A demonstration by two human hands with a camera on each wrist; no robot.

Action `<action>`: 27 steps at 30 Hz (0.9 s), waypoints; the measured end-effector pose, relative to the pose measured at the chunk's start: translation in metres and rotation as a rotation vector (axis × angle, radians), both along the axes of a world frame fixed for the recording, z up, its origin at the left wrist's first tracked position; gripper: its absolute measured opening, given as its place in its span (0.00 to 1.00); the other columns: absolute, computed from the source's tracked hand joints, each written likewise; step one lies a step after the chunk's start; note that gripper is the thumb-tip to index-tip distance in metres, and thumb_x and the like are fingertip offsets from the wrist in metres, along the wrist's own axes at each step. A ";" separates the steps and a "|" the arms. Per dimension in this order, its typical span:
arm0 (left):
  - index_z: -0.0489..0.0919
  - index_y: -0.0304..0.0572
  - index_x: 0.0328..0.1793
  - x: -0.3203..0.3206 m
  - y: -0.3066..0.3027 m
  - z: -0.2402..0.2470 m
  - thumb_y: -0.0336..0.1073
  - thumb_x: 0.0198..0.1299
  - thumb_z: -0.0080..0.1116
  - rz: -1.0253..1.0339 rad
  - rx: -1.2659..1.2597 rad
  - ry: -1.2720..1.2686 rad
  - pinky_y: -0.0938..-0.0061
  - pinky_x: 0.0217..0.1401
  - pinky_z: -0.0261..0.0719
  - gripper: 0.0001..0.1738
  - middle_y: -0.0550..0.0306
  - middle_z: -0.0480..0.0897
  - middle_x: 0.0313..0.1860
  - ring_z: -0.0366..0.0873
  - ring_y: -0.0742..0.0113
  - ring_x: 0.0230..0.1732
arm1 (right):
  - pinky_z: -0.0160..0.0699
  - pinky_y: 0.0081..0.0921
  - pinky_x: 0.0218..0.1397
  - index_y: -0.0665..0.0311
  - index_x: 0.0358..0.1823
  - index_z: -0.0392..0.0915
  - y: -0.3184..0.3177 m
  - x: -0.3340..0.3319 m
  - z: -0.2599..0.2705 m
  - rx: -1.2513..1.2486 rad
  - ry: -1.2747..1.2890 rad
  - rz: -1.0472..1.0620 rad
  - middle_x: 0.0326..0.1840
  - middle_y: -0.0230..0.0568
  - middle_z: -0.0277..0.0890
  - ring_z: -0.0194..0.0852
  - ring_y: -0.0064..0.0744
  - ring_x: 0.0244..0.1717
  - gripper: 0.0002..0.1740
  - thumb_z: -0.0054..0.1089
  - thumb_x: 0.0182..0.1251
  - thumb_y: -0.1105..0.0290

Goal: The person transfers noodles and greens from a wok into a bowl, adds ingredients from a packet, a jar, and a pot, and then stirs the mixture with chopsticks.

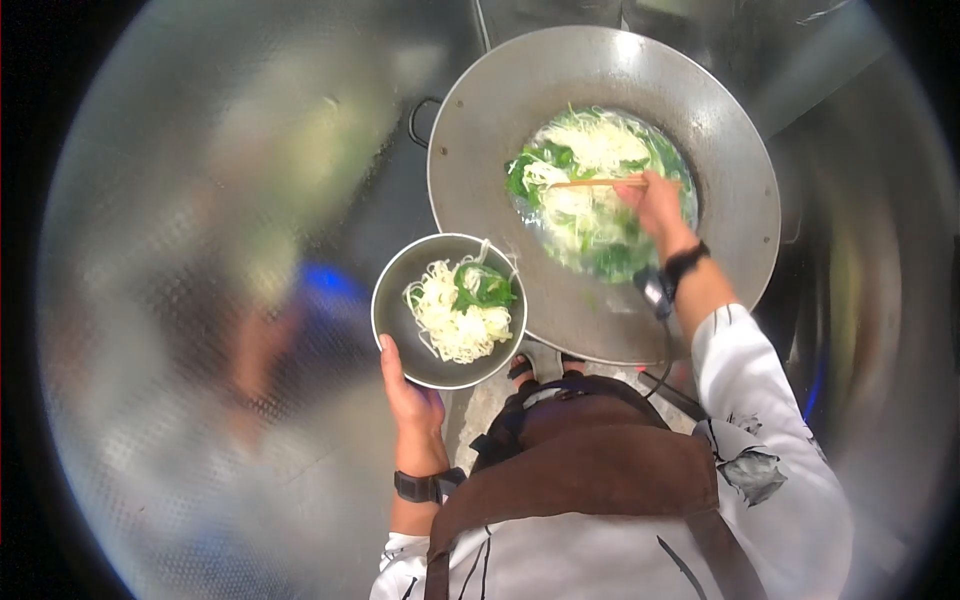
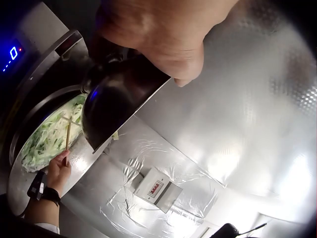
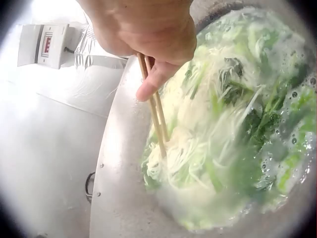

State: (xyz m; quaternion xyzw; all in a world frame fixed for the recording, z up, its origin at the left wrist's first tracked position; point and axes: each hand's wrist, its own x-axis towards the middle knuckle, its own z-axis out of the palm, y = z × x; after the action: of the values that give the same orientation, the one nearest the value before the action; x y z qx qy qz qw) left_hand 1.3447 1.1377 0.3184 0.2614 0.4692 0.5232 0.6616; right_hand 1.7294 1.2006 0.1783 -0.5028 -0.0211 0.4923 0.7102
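My left hand (image 1: 411,398) holds a metal bowl (image 1: 392,305) at its near left side, thumb up along the rim. White noodles (image 1: 450,320) and green leaves (image 1: 485,287) lie in the bowl, which overlaps the near left edge of a wide wok (image 1: 470,150) in the head view. Over the wok, my right hand (image 1: 657,207) grips a pair of wooden chopsticks (image 3: 157,121). Their tips are in the noodles (image 3: 183,156), which sit with greens (image 3: 267,119) in bubbling liquid. From the left wrist view, the bowl's dark outside (image 2: 116,101) shows under the hand.
The wok has a loop handle (image 1: 420,122) on its left. A textured metal surface (image 1: 170,400) spreads to the left. A switch box (image 2: 157,188) is fixed to a foil-like panel, and a blue lit display (image 2: 13,53) shows beside the wok.
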 end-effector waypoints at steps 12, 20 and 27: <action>0.65 0.37 0.63 -0.003 -0.006 -0.007 0.53 0.66 0.42 -0.025 0.032 0.003 0.67 0.61 0.68 0.29 0.51 0.72 0.58 0.70 0.62 0.58 | 0.86 0.24 0.34 0.75 0.41 0.66 0.012 -0.026 -0.008 0.126 0.259 -0.075 0.36 0.53 0.71 0.78 0.40 0.33 0.15 0.37 0.70 0.66; 0.64 0.37 0.63 -0.008 -0.004 0.002 0.53 0.67 0.39 -0.110 0.052 -0.059 0.67 0.60 0.70 0.29 0.50 0.72 0.58 0.71 0.61 0.58 | 0.84 0.21 0.31 0.75 0.36 0.69 -0.006 -0.016 0.066 0.312 0.127 -0.152 0.30 0.49 0.74 0.79 0.37 0.30 0.17 0.40 0.70 0.65; 0.63 0.37 0.63 -0.017 -0.001 0.002 0.53 0.67 0.38 -0.223 0.033 -0.140 0.66 0.58 0.73 0.29 0.48 0.72 0.58 0.73 0.59 0.57 | 0.83 0.22 0.33 0.75 0.39 0.69 -0.031 -0.011 0.149 0.436 -0.116 -0.132 0.31 0.51 0.75 0.79 0.36 0.31 0.18 0.39 0.71 0.64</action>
State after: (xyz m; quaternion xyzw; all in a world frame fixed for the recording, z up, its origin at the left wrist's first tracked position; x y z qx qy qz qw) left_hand 1.3279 1.1367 0.3199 0.2857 0.3814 0.4710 0.7423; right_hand 1.7187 1.1700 0.3270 -0.3652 -0.1345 0.3989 0.8303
